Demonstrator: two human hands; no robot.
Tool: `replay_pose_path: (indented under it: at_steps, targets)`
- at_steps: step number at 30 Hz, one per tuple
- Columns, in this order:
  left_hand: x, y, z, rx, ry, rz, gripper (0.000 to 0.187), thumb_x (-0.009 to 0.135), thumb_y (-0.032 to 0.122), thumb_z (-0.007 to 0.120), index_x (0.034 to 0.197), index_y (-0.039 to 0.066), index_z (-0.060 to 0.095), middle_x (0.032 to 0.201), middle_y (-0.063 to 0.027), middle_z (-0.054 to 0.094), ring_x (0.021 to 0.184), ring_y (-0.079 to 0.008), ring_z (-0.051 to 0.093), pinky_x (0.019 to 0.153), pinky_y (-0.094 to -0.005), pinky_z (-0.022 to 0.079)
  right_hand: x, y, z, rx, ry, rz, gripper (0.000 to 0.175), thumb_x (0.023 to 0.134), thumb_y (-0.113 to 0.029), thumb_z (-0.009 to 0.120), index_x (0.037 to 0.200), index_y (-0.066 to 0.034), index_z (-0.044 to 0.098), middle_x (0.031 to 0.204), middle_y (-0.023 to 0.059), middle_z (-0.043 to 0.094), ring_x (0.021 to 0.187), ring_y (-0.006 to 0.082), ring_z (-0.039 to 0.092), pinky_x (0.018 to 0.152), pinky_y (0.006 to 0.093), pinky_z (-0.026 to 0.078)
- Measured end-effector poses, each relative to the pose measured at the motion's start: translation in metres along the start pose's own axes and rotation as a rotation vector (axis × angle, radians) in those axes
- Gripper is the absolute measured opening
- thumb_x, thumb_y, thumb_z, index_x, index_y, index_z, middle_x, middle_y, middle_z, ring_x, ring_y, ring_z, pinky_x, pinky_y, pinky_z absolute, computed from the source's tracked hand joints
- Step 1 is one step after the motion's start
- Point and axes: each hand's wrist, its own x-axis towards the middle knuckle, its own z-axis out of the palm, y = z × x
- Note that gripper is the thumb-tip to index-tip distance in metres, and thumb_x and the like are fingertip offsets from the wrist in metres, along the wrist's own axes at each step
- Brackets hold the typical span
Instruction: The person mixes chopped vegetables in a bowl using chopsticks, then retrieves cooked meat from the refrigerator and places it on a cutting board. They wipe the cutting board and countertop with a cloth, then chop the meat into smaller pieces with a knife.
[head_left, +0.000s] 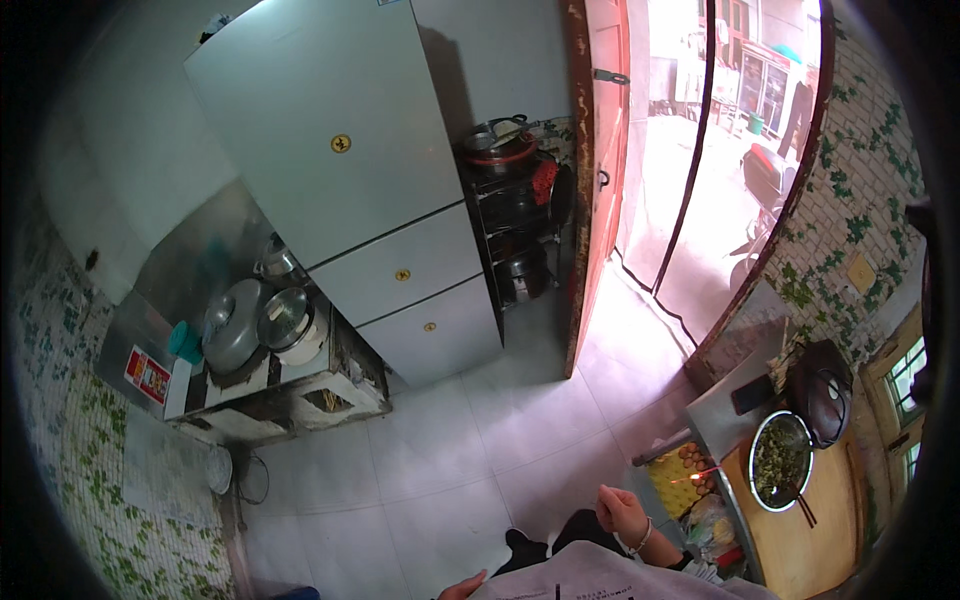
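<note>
My right hand (624, 516), with a bracelet at the wrist, hangs in front of my body. Its fingers are curled in and nothing shows in them. Only part of my left hand (463, 586) appears at the bottom edge, so its grip is hidden. To the right of my right hand stands a table with a wooden board (817, 551). A metal bowl (751, 469) of chopped greens (780, 457) sits there, with chopsticks (807, 511) leaning over its rim. Near it lie a dark phone (753, 394) and a black bag (821, 394).
Eggs (697, 469) and plastic bags (709, 521) sit below the tabletop. Ahead stand a tall refrigerator (337, 187), a pot rack (517, 217) and an open door (600, 187). At left, a stove counter (262, 409) bears a lidded wok (236, 322) and a white pot (300, 341).
</note>
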Motion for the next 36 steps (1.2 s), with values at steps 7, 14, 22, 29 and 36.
replay_pose_path:
  at_steps: [7, 14, 22, 29, 36]
  targets:
    - [0.048, 0.113, -0.063, -0.059, -0.083, 0.096, 0.035, 0.087, 0.037, 0.058, 0.095, 0.004, 0.065, 0.070, -0.0048, 0.063, 0.074, -0.0200, 0.067, 0.067, -0.0311, 0.050, 0.115, -0.027, 0.038, 0.046, 0.072, 0.088, 0.038, 0.096, -0.031, 0.047, 0.064, -0.0109, 0.046, 0.051, -0.0025, 0.039, 0.039, 0.0080, 0.032, 0.036, 0.0245, 0.022]
    - [0.067, 0.256, -0.149, 0.205, 0.312, 0.181, 0.032, 0.086, 0.027, 0.047, 0.088, 0.002, 0.068, 0.064, -0.0103, 0.063, 0.053, -0.0241, 0.066, 0.056, -0.0324, 0.051, 0.254, -0.080, 0.064, 0.008, 0.087, 0.101, 0.039, 0.095, -0.034, 0.049, 0.064, -0.0103, 0.049, 0.052, -0.0038, 0.041, 0.041, 0.0068, 0.034, 0.038, 0.0231, 0.024]
    - [0.116, 0.324, -0.232, 0.318, 0.327, 0.280, 0.027, 0.080, 0.023, 0.053, 0.079, -0.001, 0.064, 0.058, -0.0123, 0.059, 0.053, -0.0271, 0.063, 0.053, -0.0373, 0.050, 0.349, -0.115, 0.097, -0.192, 0.131, 0.025, 0.046, 0.093, -0.043, 0.050, 0.066, -0.0064, 0.056, 0.060, -0.0022, 0.052, 0.057, 0.0089, 0.047, 0.056, 0.0270, 0.042]
    - [0.204, 0.379, -0.311, 0.547, 0.123, 0.265, 0.025, 0.079, 0.022, 0.054, 0.077, -0.001, 0.063, 0.058, -0.0123, 0.059, 0.054, -0.0265, 0.063, 0.053, -0.0371, 0.050, 0.362, -0.124, 0.121, -0.063, 0.282, -0.087, 0.048, 0.094, -0.042, 0.046, 0.065, -0.0052, 0.053, 0.059, -0.0007, 0.051, 0.056, 0.0100, 0.047, 0.056, 0.0279, 0.041]
    - [0.285, 0.465, -0.406, 0.580, 0.054, 0.283, 0.023, 0.078, 0.020, 0.055, 0.076, -0.001, 0.063, 0.058, -0.0123, 0.059, 0.055, -0.0258, 0.062, 0.054, -0.0370, 0.050, 0.352, -0.131, 0.157, -0.003, 0.489, -0.121, 0.043, 0.096, -0.037, 0.047, 0.064, -0.0070, 0.050, 0.058, -0.0047, 0.043, 0.055, 0.0072, 0.038, 0.055, 0.0245, 0.037]
